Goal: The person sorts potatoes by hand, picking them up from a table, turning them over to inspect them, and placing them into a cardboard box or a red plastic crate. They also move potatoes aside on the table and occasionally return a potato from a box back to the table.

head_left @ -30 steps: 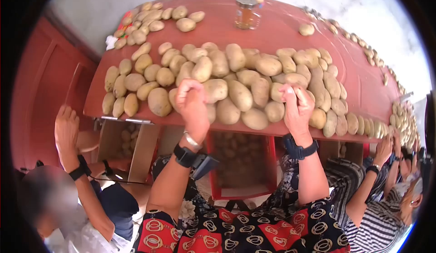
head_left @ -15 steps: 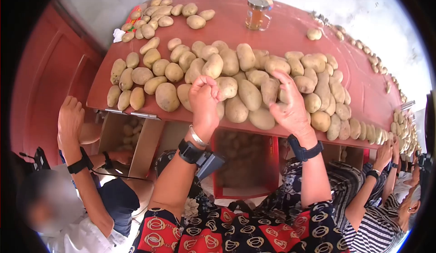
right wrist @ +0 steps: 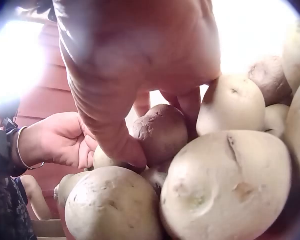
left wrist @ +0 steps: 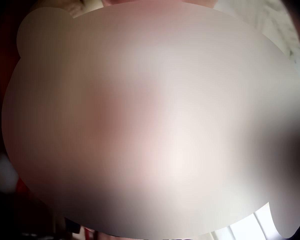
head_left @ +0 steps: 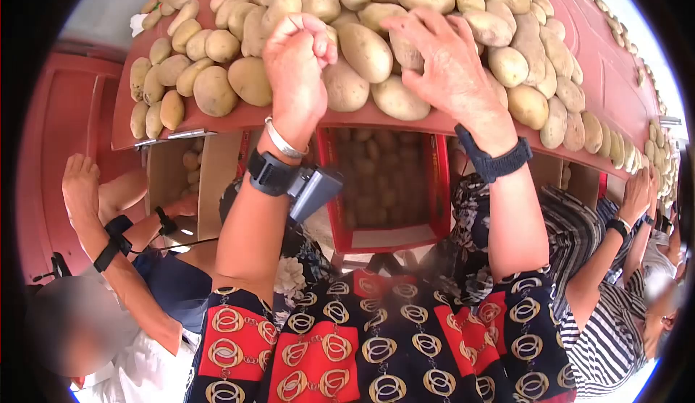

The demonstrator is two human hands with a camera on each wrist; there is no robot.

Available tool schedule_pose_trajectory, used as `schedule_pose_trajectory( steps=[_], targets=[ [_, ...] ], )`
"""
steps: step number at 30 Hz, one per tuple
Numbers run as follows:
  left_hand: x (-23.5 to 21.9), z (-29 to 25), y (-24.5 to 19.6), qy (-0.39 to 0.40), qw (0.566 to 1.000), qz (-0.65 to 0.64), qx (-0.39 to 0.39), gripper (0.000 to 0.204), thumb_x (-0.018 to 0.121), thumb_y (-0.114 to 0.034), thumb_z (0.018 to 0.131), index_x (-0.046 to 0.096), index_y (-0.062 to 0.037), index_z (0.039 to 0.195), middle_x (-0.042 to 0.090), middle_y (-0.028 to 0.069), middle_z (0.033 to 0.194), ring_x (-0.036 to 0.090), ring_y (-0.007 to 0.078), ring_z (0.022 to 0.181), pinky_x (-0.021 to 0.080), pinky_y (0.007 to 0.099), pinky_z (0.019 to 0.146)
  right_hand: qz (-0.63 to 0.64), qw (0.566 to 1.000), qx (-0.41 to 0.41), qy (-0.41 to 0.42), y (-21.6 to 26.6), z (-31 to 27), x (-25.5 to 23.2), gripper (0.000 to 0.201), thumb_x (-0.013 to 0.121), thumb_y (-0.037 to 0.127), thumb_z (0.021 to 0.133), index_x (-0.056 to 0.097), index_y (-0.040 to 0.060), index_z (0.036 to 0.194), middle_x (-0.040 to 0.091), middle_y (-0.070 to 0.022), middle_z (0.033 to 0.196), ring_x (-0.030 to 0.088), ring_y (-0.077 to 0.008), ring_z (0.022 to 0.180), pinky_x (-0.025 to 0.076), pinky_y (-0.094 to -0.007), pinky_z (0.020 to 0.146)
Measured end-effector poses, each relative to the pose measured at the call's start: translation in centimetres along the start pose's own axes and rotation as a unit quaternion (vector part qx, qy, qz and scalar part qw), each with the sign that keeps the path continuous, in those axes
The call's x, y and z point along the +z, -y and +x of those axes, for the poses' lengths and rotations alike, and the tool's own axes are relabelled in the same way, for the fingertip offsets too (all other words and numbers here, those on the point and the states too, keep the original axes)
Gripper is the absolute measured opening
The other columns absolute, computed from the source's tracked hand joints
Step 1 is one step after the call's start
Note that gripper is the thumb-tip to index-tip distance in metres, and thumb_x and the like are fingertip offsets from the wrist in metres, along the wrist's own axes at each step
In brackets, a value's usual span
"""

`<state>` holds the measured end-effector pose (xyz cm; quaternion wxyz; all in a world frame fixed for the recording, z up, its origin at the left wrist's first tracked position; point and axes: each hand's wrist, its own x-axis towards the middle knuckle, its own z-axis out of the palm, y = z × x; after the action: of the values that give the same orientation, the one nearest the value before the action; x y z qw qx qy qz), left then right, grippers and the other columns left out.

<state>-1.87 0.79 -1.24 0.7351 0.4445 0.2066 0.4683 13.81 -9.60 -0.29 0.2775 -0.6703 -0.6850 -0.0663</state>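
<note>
I see the right hand (head_left: 449,63) spread flat on the potatoes (head_left: 365,52), left hand (head_left: 297,63) curled empty beside them, above a red crate (head_left: 434,186) of potatoes.

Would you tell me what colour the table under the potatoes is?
The table is red, clearest in the head view.

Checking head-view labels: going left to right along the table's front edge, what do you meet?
Potatoes at the left edge → left hand, curled over the pile → large potato between the hands → right hand, fingers spread on potatoes → row of potatoes at the right edge.
</note>
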Motion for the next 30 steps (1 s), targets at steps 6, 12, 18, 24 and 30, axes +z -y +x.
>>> schedule_pose_trajectory(
  steps=[6,12,18,24,30],
  targets=[
    [-1.8,0.5,-0.7,0.057,0.997,-0.042,-0.032,0.012,0.041,-0.001,0.083,0.052,-0.0056,0.084,0.039,-0.0005,0.063,0.040,0.0131,0.062,0.037,0.0258,0.059,0.471,0.839,0.136,-0.236,2.6,1.0,-3.6,0.040,0.060,0.002,0.076,0.050,0.0039,0.115,0.053,-0.0093,0.108,0.054,-0.0204,0.095,0.047,-0.0325,0.077],
    [-2.8,1.2,-1.3,0.204,0.948,-0.208,-0.127,0.015,0.044,-0.007,0.086,0.054,-0.0050,0.096,0.041,-0.0005,0.066,0.045,0.0152,0.069,0.041,0.0280,0.067,0.815,0.504,0.242,-0.150,-3.0,-1.3,-3.4,0.029,0.059,0.020,0.087,0.051,0.0023,0.109,0.053,-0.0112,0.100,0.052,-0.0216,0.087,0.045,-0.0291,0.069],
    [-1.4,-0.4,-0.5,0.350,0.873,-0.048,-0.337,0.044,0.031,-0.038,0.095,0.047,-0.0022,0.114,0.060,0.0176,0.106,0.062,0.0283,0.094,0.053,0.0334,0.075,0.750,0.631,0.178,-0.086,-0.9,-0.2,-1.7,0.021,0.046,0.022,0.093,0.052,0.0026,0.096,0.056,-0.0087,0.092,0.053,-0.0158,0.076,0.044,-0.0270,0.065],
    [1.7,-3.1,0.6,0.338,0.867,-0.052,-0.363,0.061,0.025,-0.054,0.094,0.044,-0.0020,0.119,0.060,0.0194,0.104,0.061,0.0294,0.096,0.053,0.0346,0.075,0.633,0.757,0.112,-0.114,2.9,0.3,-0.2,0.022,0.042,0.018,0.095,0.052,0.0020,0.084,0.056,-0.0045,0.081,0.049,-0.0079,0.067,0.041,-0.0217,0.056],
    [1.5,-3.7,1.3,0.316,0.879,-0.118,-0.337,0.052,0.032,-0.050,0.094,0.046,-0.0054,0.118,0.061,0.0094,0.090,0.062,0.0169,0.078,0.051,0.0274,0.067,0.575,0.799,0.167,-0.052,4.3,-1.2,-1.5,0.014,0.048,0.016,0.090,0.054,0.0044,0.094,0.059,-0.0056,0.084,0.057,-0.0117,0.073,0.046,-0.0247,0.060]
  ],
)
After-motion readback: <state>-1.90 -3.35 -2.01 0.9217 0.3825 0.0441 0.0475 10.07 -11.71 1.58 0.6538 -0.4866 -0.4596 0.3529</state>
